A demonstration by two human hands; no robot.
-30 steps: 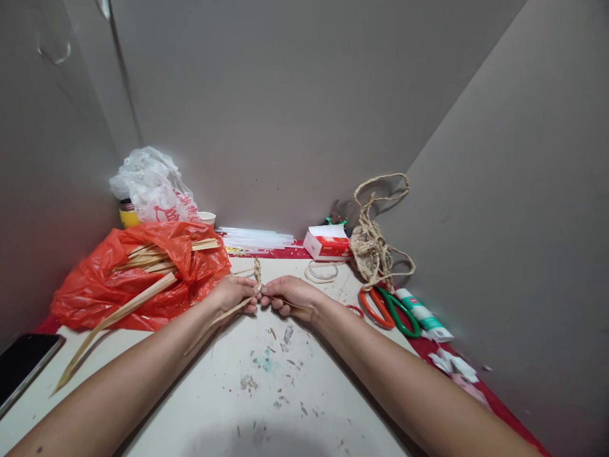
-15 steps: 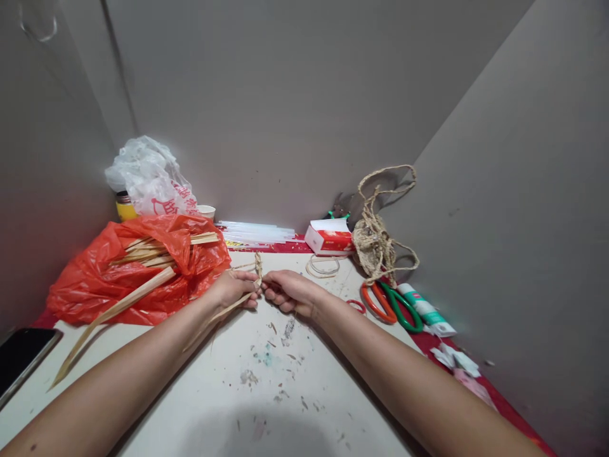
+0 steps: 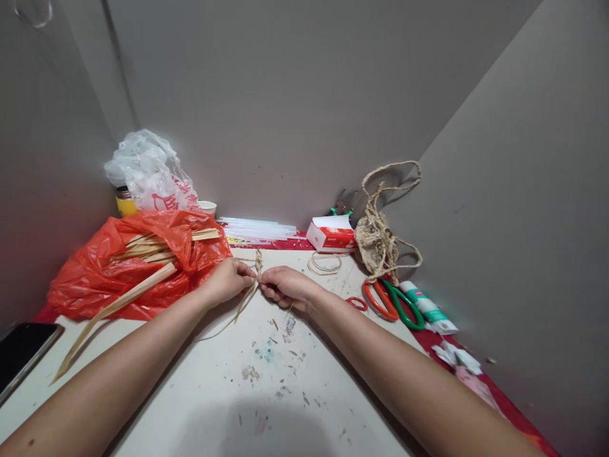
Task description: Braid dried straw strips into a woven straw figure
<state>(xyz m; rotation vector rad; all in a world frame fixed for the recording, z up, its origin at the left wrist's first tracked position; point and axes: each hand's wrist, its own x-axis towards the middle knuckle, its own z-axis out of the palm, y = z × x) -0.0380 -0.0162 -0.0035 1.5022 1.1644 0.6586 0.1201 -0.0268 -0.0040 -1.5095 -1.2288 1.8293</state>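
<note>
Over the far middle of the white board, my left hand [image 3: 227, 279] and my right hand [image 3: 288, 287] meet fingertip to fingertip. Both pinch a small braid of straw-coloured plant fibre [image 3: 259, 261], whose plaited part stands up beyond my fingers. Loose fibre strands [image 3: 243, 304] hang from my left fingers toward me and lie along the board. A thin strand also runs left from the braid, behind my left hand. The exact point of grip is hidden by my fingertips.
On the left are a red plastic bag [image 3: 95, 273] of dry fibre strips and a phone [image 3: 28, 355]. A tissue box [image 3: 333, 235], woven fibre piece [image 3: 375, 244], orange-handled [image 3: 380, 298] and green-handled scissors [image 3: 404, 304], and a white-green tube [image 3: 428, 308] stand right. Clear sticks [image 3: 257, 228] lie behind.
My left hand has turned over, knuckles now up, and its fingers have come closer to the right ones. The loose strands have swung off my left wrist onto the board.
</note>
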